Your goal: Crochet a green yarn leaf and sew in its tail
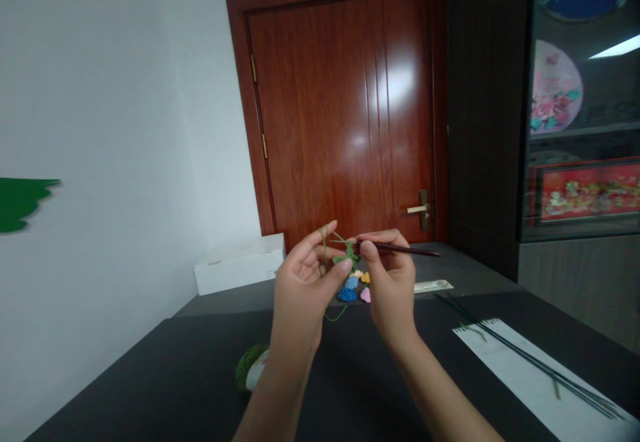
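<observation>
My left hand (313, 272) pinches a small piece of green crochet work (353, 255) between thumb and fingers. Green yarn (326, 245) loops over its raised index finger. In my right hand (393, 275) is a crochet hook with a dark handle (417, 250), its thin tip pointing left at the green piece. The two hands almost meet, held above the table. Beyond them lie several crocheted flowers in blue (347, 294), light blue, yellow and pink (365, 295), partly hidden by my hands. A ball of green yarn (250, 365) rests beside my left forearm.
A black table (200, 375) spreads below. A long white box (240, 269) stands at the back left. On the right, dark green stems (540, 362) lie across a white sheet (505, 362). A pale strip (434, 287) lies behind my right hand. A wooden door (340, 109) stands behind.
</observation>
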A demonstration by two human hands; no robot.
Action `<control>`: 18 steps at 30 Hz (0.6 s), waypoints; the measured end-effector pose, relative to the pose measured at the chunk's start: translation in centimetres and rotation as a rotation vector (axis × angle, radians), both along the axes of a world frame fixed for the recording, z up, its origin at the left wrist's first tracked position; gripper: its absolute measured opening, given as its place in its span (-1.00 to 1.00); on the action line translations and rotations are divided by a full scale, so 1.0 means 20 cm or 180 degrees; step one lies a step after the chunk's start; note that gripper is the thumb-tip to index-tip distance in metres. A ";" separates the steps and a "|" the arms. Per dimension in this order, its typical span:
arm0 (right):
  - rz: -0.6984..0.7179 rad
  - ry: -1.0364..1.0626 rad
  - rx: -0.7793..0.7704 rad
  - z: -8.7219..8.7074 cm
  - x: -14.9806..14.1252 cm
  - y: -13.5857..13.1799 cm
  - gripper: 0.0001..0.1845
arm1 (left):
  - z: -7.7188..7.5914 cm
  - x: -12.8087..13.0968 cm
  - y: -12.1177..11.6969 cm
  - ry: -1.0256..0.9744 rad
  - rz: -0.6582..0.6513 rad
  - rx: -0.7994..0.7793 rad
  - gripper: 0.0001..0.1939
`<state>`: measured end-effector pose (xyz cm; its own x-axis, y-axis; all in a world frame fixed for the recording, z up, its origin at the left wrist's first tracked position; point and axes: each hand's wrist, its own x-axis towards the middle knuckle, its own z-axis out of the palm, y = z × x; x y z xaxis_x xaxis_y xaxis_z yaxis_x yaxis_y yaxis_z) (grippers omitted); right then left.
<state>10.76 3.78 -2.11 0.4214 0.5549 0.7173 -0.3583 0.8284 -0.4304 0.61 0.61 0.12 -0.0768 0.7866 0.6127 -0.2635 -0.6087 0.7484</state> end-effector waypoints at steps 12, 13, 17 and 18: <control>-0.1828 -0.0816 0.1057 -0.09 0.08 0.04 -0.65 | 0.01 0.01 -0.06 -0.0108 -0.0540 -0.0389 -0.32; -0.1830 -0.0658 0.1087 -0.09 0.08 0.03 -0.64 | 0.01 0.00 -0.06 -0.0119 -0.0783 -0.0528 -0.33; -0.0183 -0.0126 0.0458 -0.04 0.02 0.00 -0.89 | 0.02 -0.03 -0.04 -0.0204 -0.1235 -0.0694 -0.34; 0.0284 -0.0105 0.0313 -0.02 0.01 -0.01 -0.94 | 0.02 -0.03 -0.03 -0.0206 -0.1186 -0.0623 -0.32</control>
